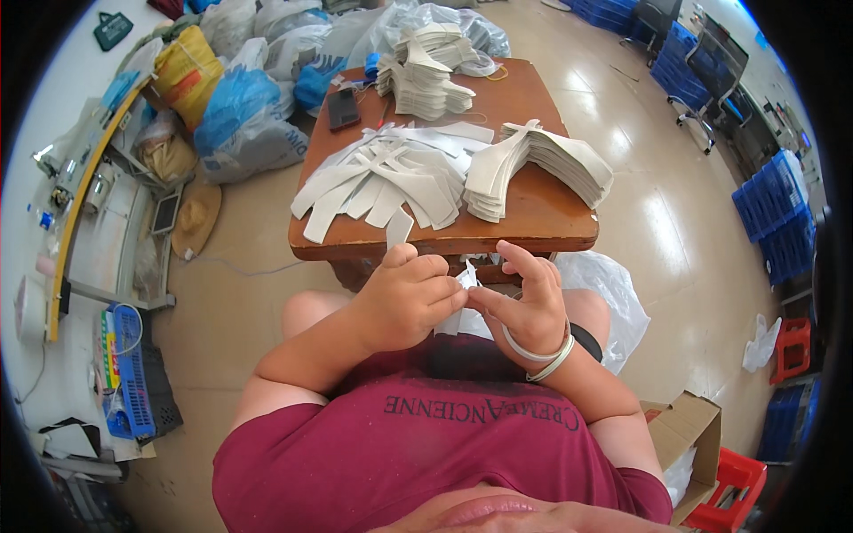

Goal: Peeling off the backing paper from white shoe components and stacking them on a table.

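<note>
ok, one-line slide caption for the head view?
Left hand and right hand meet at a small white piece, before a brown wooden table with stacked off-white strips.

- To my left, a straw hat [196, 220] on the floor [209, 342], and a blue plastic basket [131, 373]
- Ahead of me, a yellow sack [188, 73] among stuffed plastic bags [240, 124]
- A dark smartphone [343, 108] at the tabletop's [522, 89] left edge
- To my right, stacked blue crates [771, 197], an open cardboard box [702, 431]
- Farther off, a wheeled office chair [718, 64]
</note>
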A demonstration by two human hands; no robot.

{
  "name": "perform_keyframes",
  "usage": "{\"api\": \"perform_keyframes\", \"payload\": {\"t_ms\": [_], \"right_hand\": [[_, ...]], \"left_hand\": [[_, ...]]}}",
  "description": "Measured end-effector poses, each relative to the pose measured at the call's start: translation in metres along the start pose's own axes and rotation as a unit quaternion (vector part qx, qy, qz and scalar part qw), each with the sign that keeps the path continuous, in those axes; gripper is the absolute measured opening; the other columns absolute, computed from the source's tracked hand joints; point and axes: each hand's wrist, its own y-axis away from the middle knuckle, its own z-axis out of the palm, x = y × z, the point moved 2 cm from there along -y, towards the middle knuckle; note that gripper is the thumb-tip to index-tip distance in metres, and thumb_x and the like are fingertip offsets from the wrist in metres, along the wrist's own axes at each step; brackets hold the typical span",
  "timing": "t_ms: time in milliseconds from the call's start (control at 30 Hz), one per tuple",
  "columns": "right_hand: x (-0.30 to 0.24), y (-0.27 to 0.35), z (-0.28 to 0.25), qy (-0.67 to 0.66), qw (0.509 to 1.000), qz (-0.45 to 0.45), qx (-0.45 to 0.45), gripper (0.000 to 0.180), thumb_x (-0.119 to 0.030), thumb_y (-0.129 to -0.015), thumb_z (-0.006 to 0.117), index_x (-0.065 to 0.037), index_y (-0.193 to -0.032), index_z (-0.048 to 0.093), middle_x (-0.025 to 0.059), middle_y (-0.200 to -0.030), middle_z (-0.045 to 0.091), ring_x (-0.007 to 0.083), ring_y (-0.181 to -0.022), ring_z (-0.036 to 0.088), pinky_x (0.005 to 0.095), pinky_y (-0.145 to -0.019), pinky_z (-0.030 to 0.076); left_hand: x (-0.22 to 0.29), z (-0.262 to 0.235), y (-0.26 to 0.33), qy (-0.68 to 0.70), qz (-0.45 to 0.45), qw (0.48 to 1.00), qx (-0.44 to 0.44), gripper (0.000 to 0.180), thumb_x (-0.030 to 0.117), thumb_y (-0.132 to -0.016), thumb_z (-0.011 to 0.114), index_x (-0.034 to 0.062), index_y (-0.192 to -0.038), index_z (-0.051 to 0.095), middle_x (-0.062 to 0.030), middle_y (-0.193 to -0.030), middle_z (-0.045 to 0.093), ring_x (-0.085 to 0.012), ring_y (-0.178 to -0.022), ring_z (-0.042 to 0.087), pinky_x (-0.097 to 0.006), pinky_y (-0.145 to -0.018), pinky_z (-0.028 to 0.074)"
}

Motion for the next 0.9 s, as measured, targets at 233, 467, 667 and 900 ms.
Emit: {"api": "perform_keyframes", "payload": {"t_ms": [233,467,667,900], "right_hand": [[0.005,-0.007,-0.007,0.032,0.996,0.056,-0.062,0.057,-0.018,-0.062,0.085,-0.016,-0.117,0.070,0.0109,-0.116,0.059,0.0242,-0.089,0.058,0.0380,-0.077,0.047],[0.006,-0.001,0.003,-0.105,0.992,-0.058,-0.038,0.032,0.005,-0.064,0.076,-0.006,-0.092,0.066,0.0070,-0.088,0.061,0.0255,-0.076,0.059,0.0374,-0.069,0.048],[0.006,0.008,0.012,-0.049,0.995,-0.091,-0.002,0.033,-0.004,-0.064,0.077,-0.005,-0.096,0.069,0.0060,-0.095,0.063,0.0236,-0.083,0.060,0.0376,-0.075,0.050],[0.000,0.002,0.015,0.010,0.997,-0.067,0.032,0.030,-0.003,-0.068,0.076,-0.002,-0.098,0.069,0.0069,-0.096,0.063,0.0235,-0.081,0.061,0.0375,-0.075,0.050]], "left_hand": [[0.005,0.004,0.007,0.028,0.000,0.999,-0.040,0.014,0.012,-0.074,0.072,0.0127,-0.088,0.072,0.0034,-0.086,0.067,-0.0163,-0.086,0.059,-0.035,-0.077,0.036],[0.000,0.008,0.005,0.160,-0.169,0.972,0.042,0.012,0.011,-0.076,0.075,0.0113,-0.087,0.070,-0.0024,-0.079,0.065,-0.0222,-0.077,0.061,-0.037,-0.075,0.038],[-0.001,0.016,0.012,0.180,-0.213,0.957,0.081,0.009,0.009,-0.077,0.074,0.0094,-0.085,0.070,-0.0044,-0.078,0.066,-0.0235,-0.076,0.062,-0.037,-0.072,0.040],[0.004,0.033,0.016,0.309,-0.348,0.878,0.113,0.008,0.010,-0.085,0.072,0.0036,-0.090,0.070,-0.0104,-0.086,0.070,-0.0261,-0.080,0.065,-0.036,-0.076,0.048]]}}
